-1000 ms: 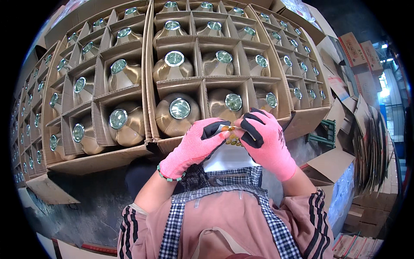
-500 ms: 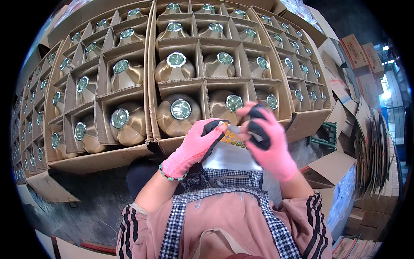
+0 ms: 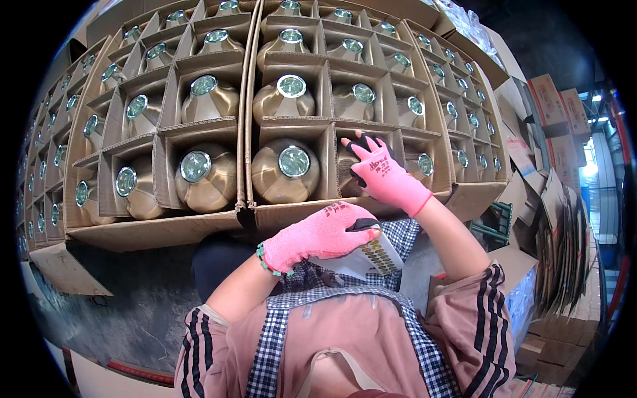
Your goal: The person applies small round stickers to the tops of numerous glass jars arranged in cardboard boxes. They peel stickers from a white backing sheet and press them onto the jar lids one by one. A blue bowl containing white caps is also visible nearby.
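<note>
A: Where's the sheet of stickers (image 3: 373, 257)?

B: At four o'clock from the left hand (image 3: 325, 232), above the checked apron (image 3: 403, 239). The thumb and fingers are closed together on the sheet's upper edge; its lower edge sticks out free toward five o'clock.

A: And the right hand (image 3: 388, 174)?

B: Half past one from the left one, reaching in past the front wall (image 3: 285, 213) of the middle box. Its fingers are spread well apart over a gold bottle (image 3: 346, 176). I see nothing gripped in them, but the hand hides the bottle's mouth, so I can't tell whether they touch it.

A: How much room is there?

B: Little sideways. A cardboard divider (image 3: 326, 166) stands close at nine o'clock of that bottle, with a round neighbour (image 3: 285, 179) beyond it. Another bottle's mouth (image 3: 425, 164) sits at two o'clock from the right hand, near it. Overhead the cells are open.

A: And for the left?

B: Its knuckles overlap the box's front edge in this view; touching or not, I can't tell. Toward eight o'clock, grey floor (image 3: 152, 298) shows beside the forearm (image 3: 242, 288).
</note>
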Action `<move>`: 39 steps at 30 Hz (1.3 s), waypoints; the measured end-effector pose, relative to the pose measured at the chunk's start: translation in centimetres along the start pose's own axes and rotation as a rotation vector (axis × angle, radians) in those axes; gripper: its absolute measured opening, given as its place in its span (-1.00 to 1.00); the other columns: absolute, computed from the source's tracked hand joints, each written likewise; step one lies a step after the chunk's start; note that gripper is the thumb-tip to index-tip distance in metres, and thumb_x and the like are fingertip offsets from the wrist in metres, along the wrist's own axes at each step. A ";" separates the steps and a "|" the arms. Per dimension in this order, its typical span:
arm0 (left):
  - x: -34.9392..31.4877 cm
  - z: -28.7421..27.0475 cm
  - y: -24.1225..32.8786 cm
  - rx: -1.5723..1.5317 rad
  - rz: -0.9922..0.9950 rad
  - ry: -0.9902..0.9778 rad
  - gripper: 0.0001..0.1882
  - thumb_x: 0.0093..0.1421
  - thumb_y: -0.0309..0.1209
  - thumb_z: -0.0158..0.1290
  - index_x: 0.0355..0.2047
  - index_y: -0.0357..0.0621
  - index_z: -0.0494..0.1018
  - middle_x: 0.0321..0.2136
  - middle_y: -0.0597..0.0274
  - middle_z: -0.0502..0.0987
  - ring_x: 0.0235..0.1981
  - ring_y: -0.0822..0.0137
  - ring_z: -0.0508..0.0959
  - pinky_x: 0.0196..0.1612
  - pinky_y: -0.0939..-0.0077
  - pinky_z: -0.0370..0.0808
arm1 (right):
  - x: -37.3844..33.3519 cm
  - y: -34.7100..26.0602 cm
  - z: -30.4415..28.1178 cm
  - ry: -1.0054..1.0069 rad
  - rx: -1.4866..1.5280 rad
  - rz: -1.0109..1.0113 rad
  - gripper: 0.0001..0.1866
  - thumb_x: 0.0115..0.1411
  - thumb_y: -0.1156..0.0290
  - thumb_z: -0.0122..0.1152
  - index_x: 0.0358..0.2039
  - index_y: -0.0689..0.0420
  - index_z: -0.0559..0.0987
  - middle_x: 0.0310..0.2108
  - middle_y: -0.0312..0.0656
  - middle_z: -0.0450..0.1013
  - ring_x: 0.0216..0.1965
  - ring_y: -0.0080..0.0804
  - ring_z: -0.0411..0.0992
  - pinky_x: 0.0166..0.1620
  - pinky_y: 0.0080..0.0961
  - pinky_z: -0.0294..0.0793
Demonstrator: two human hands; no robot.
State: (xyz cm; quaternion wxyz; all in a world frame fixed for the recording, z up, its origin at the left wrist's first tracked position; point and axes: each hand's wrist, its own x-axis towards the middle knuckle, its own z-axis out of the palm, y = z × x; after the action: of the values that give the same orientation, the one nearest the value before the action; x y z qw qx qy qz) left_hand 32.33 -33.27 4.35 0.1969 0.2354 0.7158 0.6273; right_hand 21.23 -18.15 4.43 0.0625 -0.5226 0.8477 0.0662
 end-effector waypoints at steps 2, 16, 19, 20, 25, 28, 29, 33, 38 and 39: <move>-0.1 0.0 0.3 -0.011 -0.014 0.016 -0.59 0.11 -0.19 -0.10 -0.23 -0.32 0.38 -0.26 -0.04 0.45 -0.16 0.09 0.42 -0.09 0.41 0.32 | 0.2 -0.2 -0.1 0.018 -0.052 -0.040 -0.88 -0.24 0.43 0.16 -0.60 0.15 0.49 0.07 -0.06 0.14 0.12 -0.02 0.02 0.10 -0.08 0.03; 0.2 -0.6 -0.1 -0.312 -0.172 0.370 -0.66 0.07 -0.25 0.02 -0.26 -0.30 0.42 -0.48 0.27 0.47 -0.41 0.54 0.39 -0.32 0.65 0.35 | -5.4 -3.8 -7.8 0.468 0.675 0.320 -0.70 -0.17 0.38 0.26 -0.40 0.20 0.44 -0.34 -0.09 0.37 -0.24 -0.12 0.33 -0.15 -0.38 0.30; 0.4 0.1 0.1 -0.328 -0.051 0.424 -0.73 0.09 -0.26 -0.03 -0.41 -0.27 0.40 -0.64 0.28 0.35 -0.55 0.53 0.26 -0.46 0.59 0.28 | -5.9 -4.5 -7.7 0.204 0.705 0.384 -0.75 -0.16 0.42 0.24 -0.46 0.23 0.43 -0.45 -0.07 0.37 -0.32 -0.12 0.31 -0.25 -0.37 0.31; 0.5 0.2 0.1 -0.329 -0.029 0.418 -0.74 0.09 -0.28 -0.03 -0.42 -0.27 0.40 -0.64 0.28 0.34 -0.56 0.53 0.26 -0.46 0.59 0.28 | -6.1 -4.4 -7.4 0.189 0.723 0.423 -0.77 -0.16 0.43 0.23 -0.46 0.23 0.43 -0.46 -0.08 0.36 -0.33 -0.11 0.31 -0.26 -0.37 0.31; 0.8 0.7 -0.2 -0.184 0.029 0.540 -0.77 0.00 -0.42 0.04 -0.34 -0.31 0.42 -0.51 0.08 0.48 -0.49 0.33 0.48 -0.39 0.52 0.39 | -5.8 -5.0 -7.5 0.425 0.631 0.358 -0.82 -0.15 0.48 0.20 -0.49 0.20 0.42 -0.48 -0.12 0.36 -0.37 -0.10 0.31 -0.25 -0.33 0.29; 0.5 1.0 -0.7 -0.206 0.065 0.577 -0.76 -0.01 -0.43 0.04 -0.32 -0.31 0.43 -0.49 0.06 0.49 -0.46 0.33 0.49 -0.35 0.54 0.40 | -5.1 -5.7 -7.8 0.547 0.525 0.252 -0.82 -0.16 0.49 0.21 -0.49 0.17 0.43 -0.48 -0.15 0.36 -0.36 -0.12 0.32 -0.24 -0.31 0.29; 0.3 1.1 -0.8 -0.217 0.050 0.583 -0.76 -0.01 -0.43 0.04 -0.32 -0.31 0.43 -0.49 0.06 0.49 -0.46 0.34 0.49 -0.35 0.55 0.40 | -4.9 -5.6 -7.6 0.551 0.493 0.223 -0.82 -0.17 0.48 0.22 -0.49 0.17 0.43 -0.47 -0.16 0.36 -0.36 -0.13 0.32 -0.24 -0.31 0.29; 0.3 0.9 -0.5 -0.276 0.036 0.571 -0.77 0.01 -0.45 0.01 -0.32 -0.31 0.43 -0.49 0.11 0.50 -0.46 0.41 0.47 -0.35 0.57 0.40 | -4.6 -6.0 -6.8 0.637 0.340 0.179 -0.78 -0.25 0.50 0.23 -0.49 0.12 0.45 -0.49 -0.21 0.34 -0.33 -0.18 0.33 -0.22 -0.33 0.30; -0.1 0.3 0.3 -0.378 0.013 0.550 -0.79 0.04 -0.46 -0.03 -0.32 -0.31 0.43 -0.52 0.21 0.51 -0.48 0.54 0.42 -0.38 0.63 0.37 | -3.9 -6.7 -7.3 0.704 0.259 0.165 -0.79 -0.29 0.57 0.25 -0.53 0.15 0.48 -0.51 -0.23 0.39 -0.32 -0.22 0.38 -0.19 -0.37 0.33; -0.2 0.2 0.3 -0.384 0.016 0.552 -0.80 0.04 -0.46 -0.03 -0.33 -0.31 0.43 -0.53 0.22 0.50 -0.48 0.56 0.41 -0.38 0.64 0.37 | -3.6 -6.8 -7.4 0.701 0.248 0.137 -0.79 -0.30 0.57 0.24 -0.54 0.15 0.48 -0.51 -0.23 0.39 -0.32 -0.22 0.38 -0.19 -0.37 0.33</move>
State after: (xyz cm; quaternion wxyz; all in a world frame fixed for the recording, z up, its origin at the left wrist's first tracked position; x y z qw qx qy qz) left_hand 32.65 -33.21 4.57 0.0316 0.0208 0.6090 0.7923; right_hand 28.61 -19.30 12.01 -0.1734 -0.4442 0.8521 -0.2157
